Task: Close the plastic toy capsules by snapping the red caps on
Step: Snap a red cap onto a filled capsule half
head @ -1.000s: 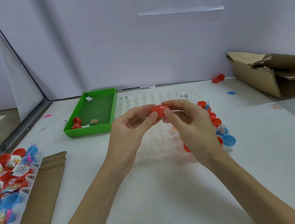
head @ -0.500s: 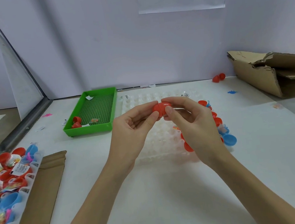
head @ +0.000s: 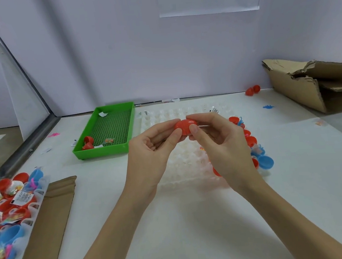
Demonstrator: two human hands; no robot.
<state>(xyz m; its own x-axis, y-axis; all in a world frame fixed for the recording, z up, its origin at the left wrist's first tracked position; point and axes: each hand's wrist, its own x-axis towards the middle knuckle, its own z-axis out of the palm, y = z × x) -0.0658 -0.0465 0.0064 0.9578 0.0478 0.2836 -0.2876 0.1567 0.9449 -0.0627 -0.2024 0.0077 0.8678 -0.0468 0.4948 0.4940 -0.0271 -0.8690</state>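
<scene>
**Both your hands pinch one red capsule above the clear tray**

You work at a white table (head: pixel 184 221) that fills the scene. At its far right lies a torn cardboard box (head: pixel 311 84) on its side, open toward the left. A flat strip of brown cardboard (head: pixel 48 224) runs along the near left, and just left of it sits a clear holder tray (head: pixel 18 208) packed with red and blue capsule halves and small packaged toys. At the far left of centre is a green tray (head: pixel 112 128), with a red capsule piece (head: pixel 88 143) and a small toy packet in its near corner. A clear moulded tray (head: pixel 187 159) lies in the middle of the table, under your hands; red and blue capsule halves (head: pixel 259 154) crowd its right edge. Two red pieces (head: pixel 252 90) rest against the far wall, near the box.

Your left hand (head: pixel 149 152) and your right hand (head: pixel 223 143) meet above the clear tray, off the table. Between them is the red capsule (head: pixel 185 126), a seam visible round its middle. Your left thumb and fingertips pinch its left end, and your right thumb and fingertips pinch its right end. The remaining fingers of both hands are curled loosely behind.
</scene>
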